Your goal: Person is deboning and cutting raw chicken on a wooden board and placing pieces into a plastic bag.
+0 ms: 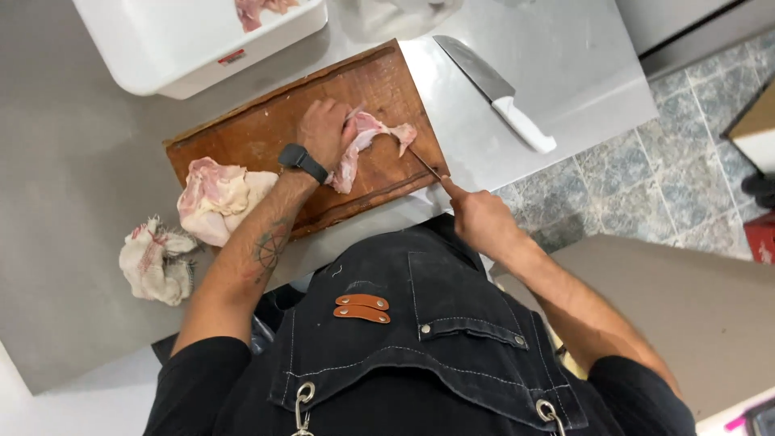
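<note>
1. Left hand (323, 133): fingers curled down, pressing on one pale pink piece of raw poultry (365, 141) that lies near the right end of the board. A black wristwatch (303, 161) sits on this wrist; a dark tattoo shows on the forearm.
2. Right hand (482, 220): closed in a fist around the handle of one small narrow-bladed knife (425, 165). The blade tip meets the right edge of the pressed poultry piece. Handle itself hidden in the fist.
3. Raw meat count on the board: two lots. The pressed piece, plus one larger heap of pink-and-cream raw poultry with skin (214, 198) at the board's left end, well apart from the first.
4. Board: one rectangular reddish-brown wooden cutting board (266, 121), set at a slant on the counter.
5. Knives: two in total. The second is one large chef's knife with a white handle (496, 90), lying flat on the counter, right of the board, untouched.
6. One crumpled white cloth with red stripes (155, 262), left of the board.
7. One white rectangular plastic tub (173, 44) beyond the board; pink meat shows inside.
8. Surface: brushed stainless steel counter (73, 145). Floor: mottled grey-blue tiles (654, 173). Person wears a black apron (412, 339).
</note>
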